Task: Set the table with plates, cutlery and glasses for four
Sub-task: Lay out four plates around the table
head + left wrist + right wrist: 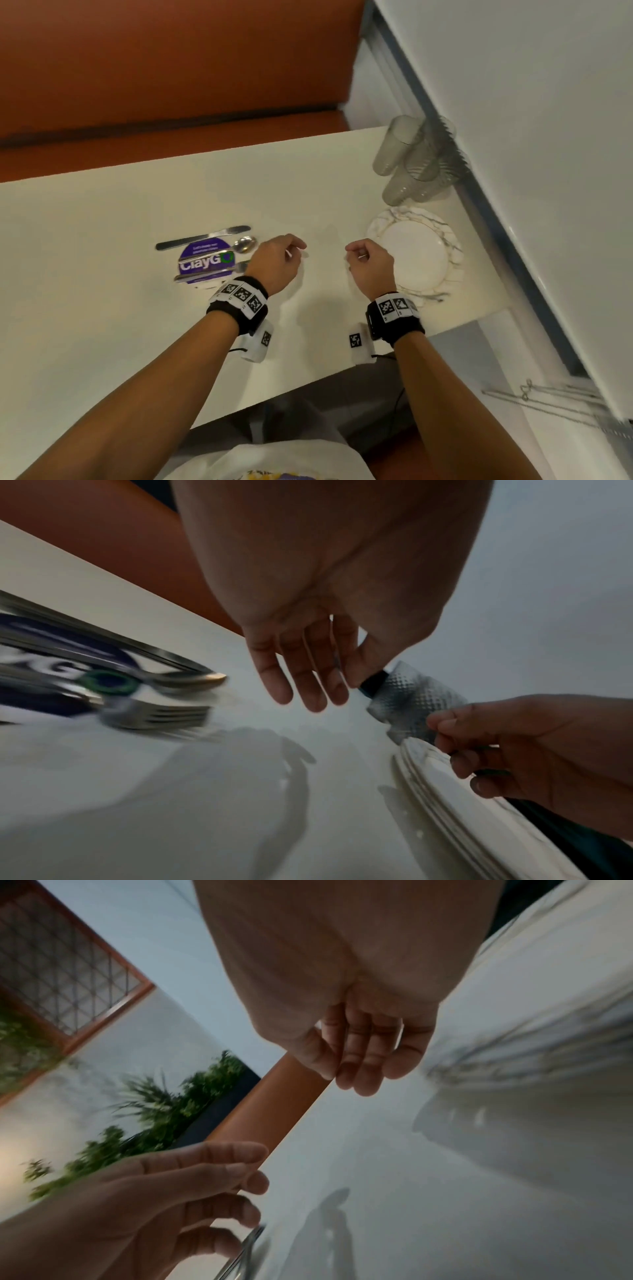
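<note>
A stack of plates (445,236) sits at the right of the white table (102,240), a plain white one on top of marbled ones; its edge shows in the left wrist view as plates (445,791). Several ribbed glasses (411,161) stand behind it. A knife (202,237), a spoon (245,244) and a fork (212,272) lie at mid-left. My left hand (294,250) hovers just right of the cutlery, fingers (301,680) hanging relaxed and empty. My right hand (359,257) hovers at the plates' left rim, its fingers (363,1064) loosely curled on nothing.
A purple round sticker (205,253) lies under the cutlery. An orange bench (171,68) runs along the table's far side. A wall with a window frame (513,205) borders the table on the right. The table's near edge (308,383) is at my lap.
</note>
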Available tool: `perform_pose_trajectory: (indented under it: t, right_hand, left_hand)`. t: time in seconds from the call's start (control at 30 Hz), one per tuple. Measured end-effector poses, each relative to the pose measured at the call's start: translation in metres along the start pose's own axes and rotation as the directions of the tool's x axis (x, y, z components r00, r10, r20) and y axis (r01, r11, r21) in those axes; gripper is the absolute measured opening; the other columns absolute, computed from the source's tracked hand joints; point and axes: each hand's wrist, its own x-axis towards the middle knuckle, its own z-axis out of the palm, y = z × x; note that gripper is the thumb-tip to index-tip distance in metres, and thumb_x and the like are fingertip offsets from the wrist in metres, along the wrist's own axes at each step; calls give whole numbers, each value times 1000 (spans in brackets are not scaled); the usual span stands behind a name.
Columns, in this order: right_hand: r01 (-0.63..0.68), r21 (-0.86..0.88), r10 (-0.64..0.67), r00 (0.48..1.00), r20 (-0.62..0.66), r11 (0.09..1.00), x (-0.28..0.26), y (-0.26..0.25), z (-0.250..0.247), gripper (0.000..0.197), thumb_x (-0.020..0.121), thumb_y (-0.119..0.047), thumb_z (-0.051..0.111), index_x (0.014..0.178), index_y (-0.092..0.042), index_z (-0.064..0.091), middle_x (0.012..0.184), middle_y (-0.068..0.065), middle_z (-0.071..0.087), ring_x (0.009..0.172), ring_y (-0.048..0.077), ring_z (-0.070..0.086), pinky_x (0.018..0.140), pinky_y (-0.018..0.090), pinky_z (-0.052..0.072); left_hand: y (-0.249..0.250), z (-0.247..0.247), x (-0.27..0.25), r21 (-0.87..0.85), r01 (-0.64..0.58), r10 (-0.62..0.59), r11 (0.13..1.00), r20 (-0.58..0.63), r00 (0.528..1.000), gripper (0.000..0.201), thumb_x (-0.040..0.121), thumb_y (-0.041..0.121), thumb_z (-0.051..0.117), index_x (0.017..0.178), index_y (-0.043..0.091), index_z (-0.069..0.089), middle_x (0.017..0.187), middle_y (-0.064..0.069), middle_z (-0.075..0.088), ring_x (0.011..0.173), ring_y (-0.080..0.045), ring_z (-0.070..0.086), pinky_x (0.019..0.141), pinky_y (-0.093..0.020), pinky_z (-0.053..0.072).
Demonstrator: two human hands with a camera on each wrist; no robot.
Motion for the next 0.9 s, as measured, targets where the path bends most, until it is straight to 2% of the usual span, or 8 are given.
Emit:
perform_pose_trajectory:
  t: [0.13,0.27,0.4,0.47,0.57,0.63,0.77,0.9]
  right_hand:
    - [-103,-37,99,990,-98,994,9,36,-62,12,90,-7,64,96,-9,74,87,-1,72,75,12,63,68,5,45]
    - [-194,-91,175,967,-186,977,19,70,-107,15,89,-8,61,97,-14,73,101,1,72,88,14,63,84,25,53]
    - [-345,-340,267,929,-254,875,30,104,-131,34,85,-20,66,119,-19,65,125,11,58,117,31,51,97,36,40]
    - [-453,-405,369,889,-271,794,33,113,-137,57,84,-28,69,138,-19,51,142,13,44,127,36,40,103,46,41]
    - [-537,-420,490,843,-224,732,39,125,-142,81,87,-39,69,153,-16,28,157,15,29,137,41,32,110,53,37]
    - [-571,-386,554,815,-167,725,46,132,-143,86,90,-41,67,157,-15,19,158,16,30,139,41,33,111,55,36]
    - [-606,-251,600,792,-112,754,53,137,-141,86,93,-38,66,159,-14,15,156,17,35,142,39,33,114,52,32]
    - [-611,-98,588,787,-187,786,58,138,-140,75,89,-34,71,149,-10,33,146,16,47,134,37,45,109,46,40]
  left_hand:
    - [43,41,25,11,39,-41,999,216,976,21,100,21,57,117,22,70,103,3,72,88,-18,69,82,-34,58]
    - [73,76,49,81,52,-77,995,336,939,34,101,29,63,131,14,62,121,-4,67,107,-26,67,91,-32,51]
    - [93,108,69,144,156,-200,977,384,901,66,101,42,62,153,9,40,147,-16,53,127,-34,58,102,-38,50]
    - [101,120,75,147,238,-278,960,416,866,74,100,46,60,158,10,29,151,-18,49,123,-37,60,90,-45,59]
    - [109,135,80,140,316,-346,938,406,846,84,98,44,65,160,9,19,154,-18,42,114,-41,65,53,-32,57]
    - [106,141,83,132,343,-367,930,392,844,88,95,40,72,159,7,21,155,-19,40,114,-42,65,45,-27,53]
    - [97,144,85,101,418,-419,903,425,802,71,90,23,79,143,6,35,137,-20,52,102,-41,69,56,-41,64]
    - [91,141,86,-88,539,-443,837,467,765,75,84,7,81,144,12,35,134,-19,55,97,-40,72,70,-49,66]
